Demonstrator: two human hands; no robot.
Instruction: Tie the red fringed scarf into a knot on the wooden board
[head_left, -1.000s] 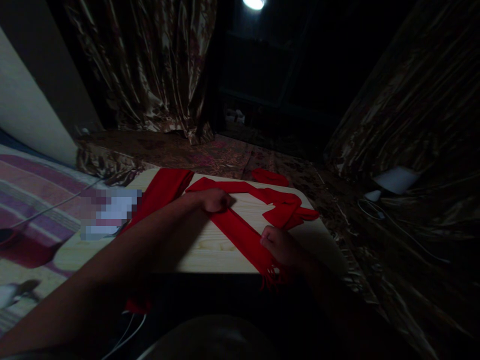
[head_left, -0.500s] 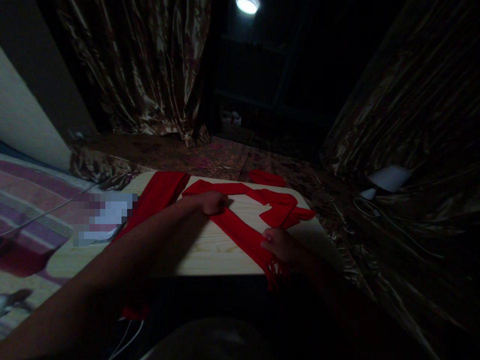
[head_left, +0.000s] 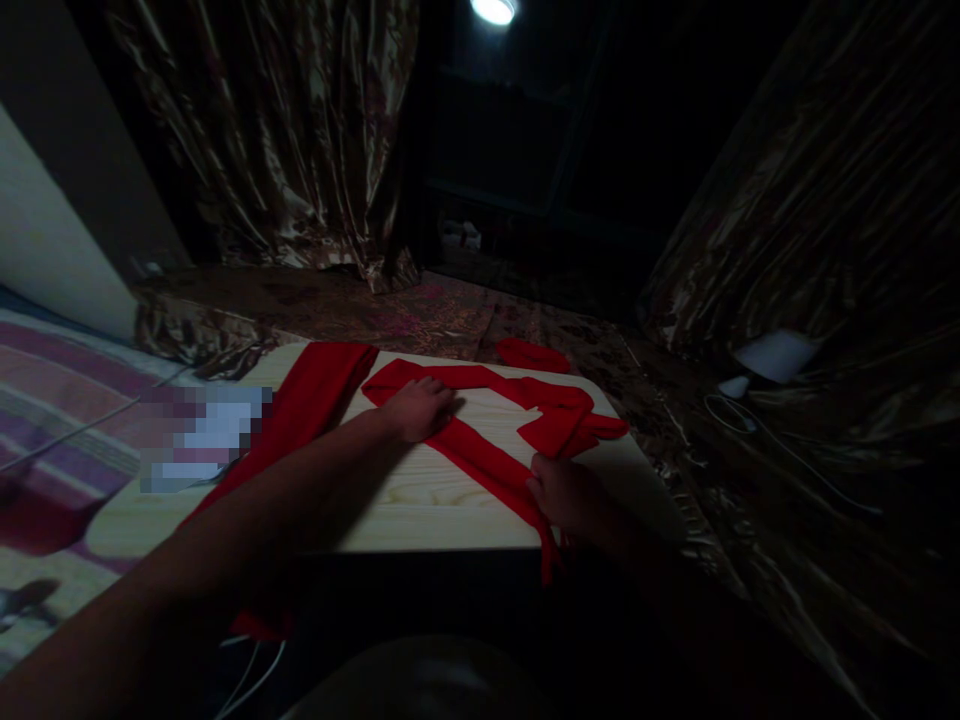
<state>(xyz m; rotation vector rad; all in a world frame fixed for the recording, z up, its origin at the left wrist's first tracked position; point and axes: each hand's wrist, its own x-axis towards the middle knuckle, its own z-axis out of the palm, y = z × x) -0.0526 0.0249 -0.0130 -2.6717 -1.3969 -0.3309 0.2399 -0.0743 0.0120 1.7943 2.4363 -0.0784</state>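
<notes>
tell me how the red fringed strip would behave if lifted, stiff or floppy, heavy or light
Probably floppy: the red fringed strip lies in soft bends, and its fringe droops past the table's near edge. Likely light for its size, as it looks like thin cloth. Rolling seems unlikely, since it lies fairly flat.

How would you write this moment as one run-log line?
left hand: on red scarf | right hand: holds scarf near fringe | support: wooden table | table's left: wider red cloth

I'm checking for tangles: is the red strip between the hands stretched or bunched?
Stretched out: the red strip runs nearly straight from left hand to right hand, its fringe hanging past the table.
</notes>
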